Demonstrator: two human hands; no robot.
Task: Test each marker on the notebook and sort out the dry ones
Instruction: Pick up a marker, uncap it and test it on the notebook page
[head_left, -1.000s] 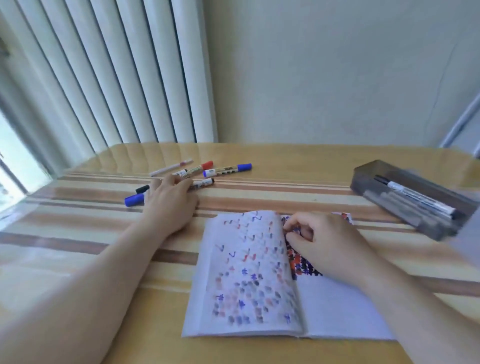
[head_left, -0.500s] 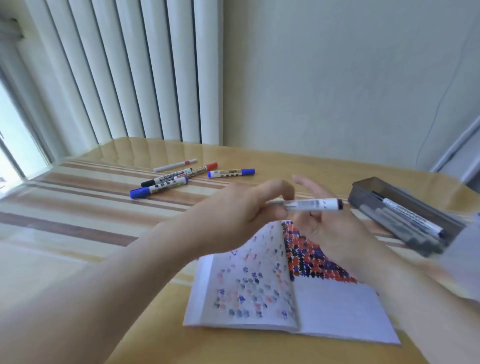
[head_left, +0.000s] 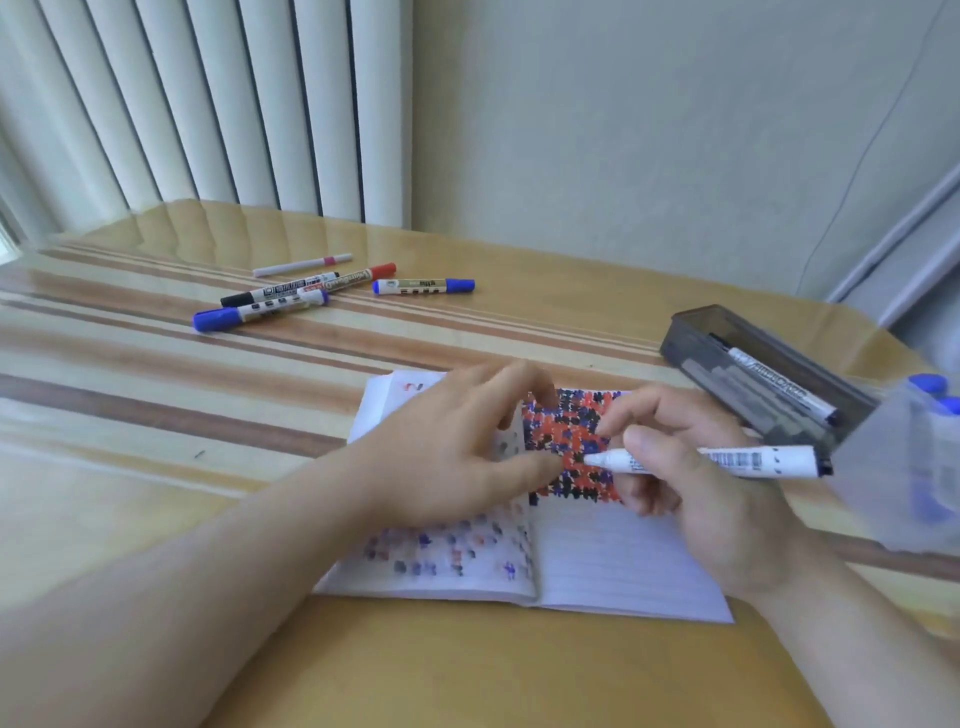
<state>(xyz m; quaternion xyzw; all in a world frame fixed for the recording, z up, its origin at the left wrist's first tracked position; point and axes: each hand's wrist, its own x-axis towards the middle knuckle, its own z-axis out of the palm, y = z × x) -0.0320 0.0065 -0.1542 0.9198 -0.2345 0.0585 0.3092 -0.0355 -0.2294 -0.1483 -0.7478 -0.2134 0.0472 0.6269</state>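
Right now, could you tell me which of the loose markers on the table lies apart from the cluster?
The blue-capped marker farthest right; the other four lie bunched together.

Print on the markers, mostly too blurred to read

The red-capped marker (head_left: 358, 277) carries lettering that looks like "WhiteBoard", though it is blurred. The marker in the right hand (head_left: 727, 499), a white marker (head_left: 711, 460), shows a barcode whose digits are unreadable. The print on the black-capped marker (head_left: 278, 292), the two blue-capped markers (head_left: 260, 310) (head_left: 423, 286) and the marker in the grey box (head_left: 779, 384) cannot be made out.
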